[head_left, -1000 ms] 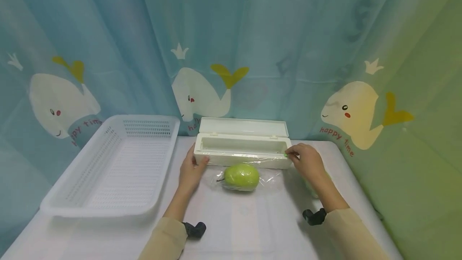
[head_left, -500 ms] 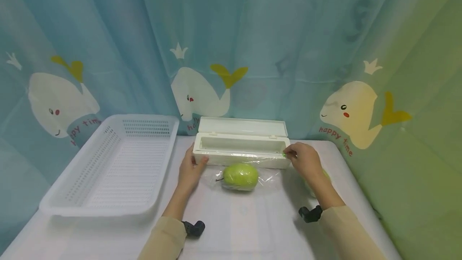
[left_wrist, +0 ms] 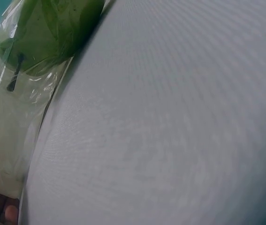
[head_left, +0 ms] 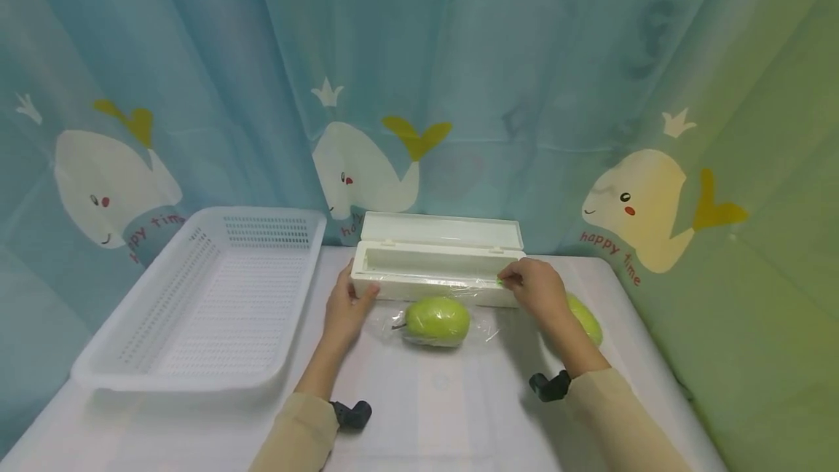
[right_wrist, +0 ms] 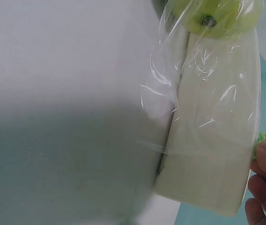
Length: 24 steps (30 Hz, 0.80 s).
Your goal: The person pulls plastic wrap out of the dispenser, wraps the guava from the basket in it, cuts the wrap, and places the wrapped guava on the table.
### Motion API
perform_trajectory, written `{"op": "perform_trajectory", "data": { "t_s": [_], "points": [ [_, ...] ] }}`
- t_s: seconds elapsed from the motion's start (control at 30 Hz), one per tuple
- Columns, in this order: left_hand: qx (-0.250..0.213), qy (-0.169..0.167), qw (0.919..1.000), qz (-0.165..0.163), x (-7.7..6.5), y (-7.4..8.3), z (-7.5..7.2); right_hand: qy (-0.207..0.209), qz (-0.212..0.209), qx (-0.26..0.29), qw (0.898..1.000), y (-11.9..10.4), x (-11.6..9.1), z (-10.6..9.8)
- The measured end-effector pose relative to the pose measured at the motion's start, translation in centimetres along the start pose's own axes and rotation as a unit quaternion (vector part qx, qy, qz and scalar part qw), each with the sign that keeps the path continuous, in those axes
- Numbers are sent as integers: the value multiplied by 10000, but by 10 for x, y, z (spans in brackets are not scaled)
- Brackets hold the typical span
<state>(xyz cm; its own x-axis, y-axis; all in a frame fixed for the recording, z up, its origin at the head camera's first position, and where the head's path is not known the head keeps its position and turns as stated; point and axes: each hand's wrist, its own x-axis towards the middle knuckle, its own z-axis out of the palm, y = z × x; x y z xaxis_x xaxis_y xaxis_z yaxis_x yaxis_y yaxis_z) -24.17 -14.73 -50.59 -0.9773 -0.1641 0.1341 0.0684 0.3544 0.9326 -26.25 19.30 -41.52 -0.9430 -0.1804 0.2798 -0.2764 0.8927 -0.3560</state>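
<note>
A long white cling film dispenser (head_left: pixel 400 289) stands with its lid (head_left: pixel 442 230) tipped back. My left hand (head_left: pixel 346 308) grips its left end, thumb on the front wall. My right hand (head_left: pixel 540 288) pinches a small green slide cutter (right_wrist: pixel 258 144) on the front top edge, near the right end. Clear cling film (right_wrist: pixel 212 98) hangs down over the front wall and covers a green pear (head_left: pixel 438 321), whose dark stem points left. In the left wrist view the film lies wrinkled around the pear (left_wrist: pixel 53 35); only some fingertips show at the lower left.
A second green pear (head_left: pixel 585 319) lies at the right, partly behind my right forearm. To the left stands a large white plastic basket (head_left: pixel 308 290) with slotted walls. A blue curtain (head_left: pixel 485 79) with whale prints hangs behind the white table (head_left: pixel 406 414).
My right hand has slid left along the dispenser's front edge with the green slide cutter. More of the second pear shows behind the forearm. My left hand has stayed in place.
</note>
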Motion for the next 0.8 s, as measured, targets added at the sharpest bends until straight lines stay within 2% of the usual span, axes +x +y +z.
{"op": "perform_trajectory", "data": {
  "t_s": [0.27, 0.53, 0.8],
  "points": [
    [46, 14, 10000, 58, 1, -2, 1, -97, -138, -80, 9998, -7, 4, 2],
    [15, -92, 10000, -17, -3, 2, -1, -357, 80, -150, 9992, -19, 9, 3],
    [26, -160, 9999, -38, -2, 2, -2, -369, -124, -56, 9992, -23, 12, 5]
  ]
}}
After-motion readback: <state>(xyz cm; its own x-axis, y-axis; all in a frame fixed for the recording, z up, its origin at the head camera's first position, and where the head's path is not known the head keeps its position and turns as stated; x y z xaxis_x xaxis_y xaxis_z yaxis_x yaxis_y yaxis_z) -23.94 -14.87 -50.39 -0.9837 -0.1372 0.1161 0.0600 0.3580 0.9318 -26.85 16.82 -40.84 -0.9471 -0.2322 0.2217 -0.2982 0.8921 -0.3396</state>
